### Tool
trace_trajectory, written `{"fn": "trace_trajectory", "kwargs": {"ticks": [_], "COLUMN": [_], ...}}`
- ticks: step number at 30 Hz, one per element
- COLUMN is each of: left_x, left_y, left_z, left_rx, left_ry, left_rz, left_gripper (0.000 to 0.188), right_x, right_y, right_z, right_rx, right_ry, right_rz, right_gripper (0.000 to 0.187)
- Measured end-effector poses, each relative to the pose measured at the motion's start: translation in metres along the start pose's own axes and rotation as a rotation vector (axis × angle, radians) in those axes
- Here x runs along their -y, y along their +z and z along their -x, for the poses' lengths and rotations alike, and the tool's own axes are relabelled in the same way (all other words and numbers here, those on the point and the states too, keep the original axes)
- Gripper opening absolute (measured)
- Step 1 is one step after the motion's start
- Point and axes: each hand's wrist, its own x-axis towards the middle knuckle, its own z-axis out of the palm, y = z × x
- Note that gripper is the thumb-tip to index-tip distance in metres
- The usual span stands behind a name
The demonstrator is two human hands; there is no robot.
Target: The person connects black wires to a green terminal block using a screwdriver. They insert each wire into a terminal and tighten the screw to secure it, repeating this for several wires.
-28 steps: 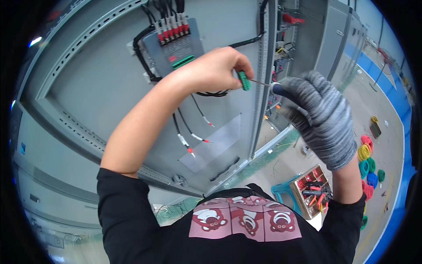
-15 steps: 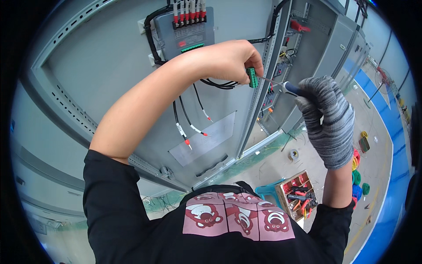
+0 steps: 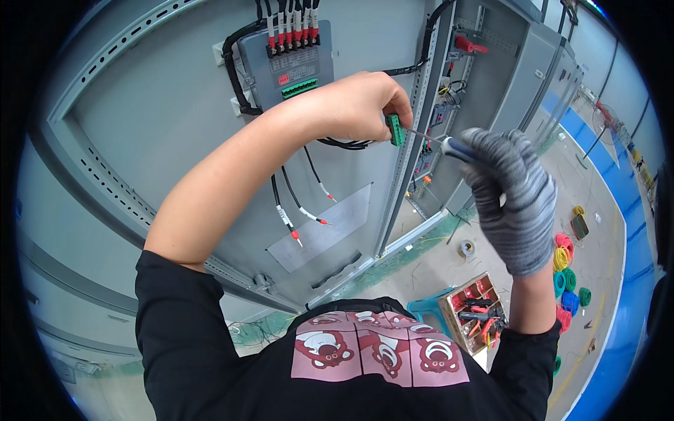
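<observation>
My bare left hand (image 3: 375,105) pinches a green terminal block (image 3: 396,130) in front of the open cabinet. In a grey knitted glove, my right hand (image 3: 512,193) is closed round a screwdriver (image 3: 458,149) with a dark blue and white handle. Its thin shaft points left, and the tip reaches the terminal block's face. Black wires (image 3: 344,143) run behind my left wrist toward the block; their ends there are hidden. Below my forearm, loose black wires with white sleeves and red ferrules (image 3: 295,235) hang down.
A grey device (image 3: 284,67) with red-sleeved wires along its top and a green socket (image 3: 300,88) is mounted on the cabinet panel. A wooden tool box (image 3: 449,309) rests on a blue stool (image 3: 426,306). Coloured wire coils (image 3: 562,258) and a tape roll (image 3: 467,247) lie on the floor.
Both hands appear slightly farther left and lower, still holding the terminal block and the screwdriver. The view has shifted a little, and my gloved hand has turned somewhat.
</observation>
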Motion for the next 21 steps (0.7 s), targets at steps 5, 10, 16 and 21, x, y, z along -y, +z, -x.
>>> {"fn": "trace_trajectory", "kwargs": {"ticks": [5,10,16,21], "left_x": [0.0,-0.006,-0.002,0.002], "left_y": [-0.003,-0.003,-0.001,-0.006], "left_z": [0.0,-0.001,-0.001,0.001], "left_rx": [-0.014,-0.007,-0.02,-0.055], "left_ry": [-0.006,-0.018,0.017,0.016], "left_rz": [-0.008,0.007,-0.016,0.036], "left_gripper": [0.031,0.031,0.031,0.03], "right_x": [0.002,-0.008,0.003,-0.001], "right_y": [0.0,0.004,-0.004,0.0], "right_z": [-0.004,0.0,-0.005,-0.008], "right_rx": [-0.108,-0.086,-0.101,-0.138], "right_ry": [-0.093,-0.014,-0.095,-0.077], "right_rz": [-0.035,-0.041,0.039,-0.021], "right_gripper": [0.032,0.04,0.032,0.034]}}
